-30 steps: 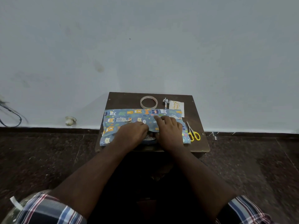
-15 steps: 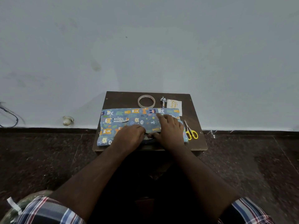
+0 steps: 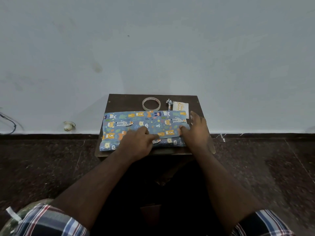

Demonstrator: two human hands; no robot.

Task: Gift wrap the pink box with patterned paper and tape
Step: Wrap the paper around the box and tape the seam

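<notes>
Paper flap being held down over the box on the tabletop (image 3: 119, 101).

I am pressing the left hand (image 3: 138, 142) on the patterned paper (image 3: 129, 124) seam, fingers loosely curled, gripping nothing; the right hand (image 3: 196, 132) is lying open at the right end. The pink box is hidden underneath. I am judging tape (image 3: 151, 103) comes next, so the seam needs pinning.

I see the patterned paper (image 3: 136, 123), blue with cartoon animals, lying flat and wide across the middle of the small dark table (image 3: 126, 101), folded over so the pink box is fully hidden beneath it. A folded edge runs along its near side. The tape roll (image 3: 151, 104), a clear ring, lies flat just behind the paper's far edge.
</notes>
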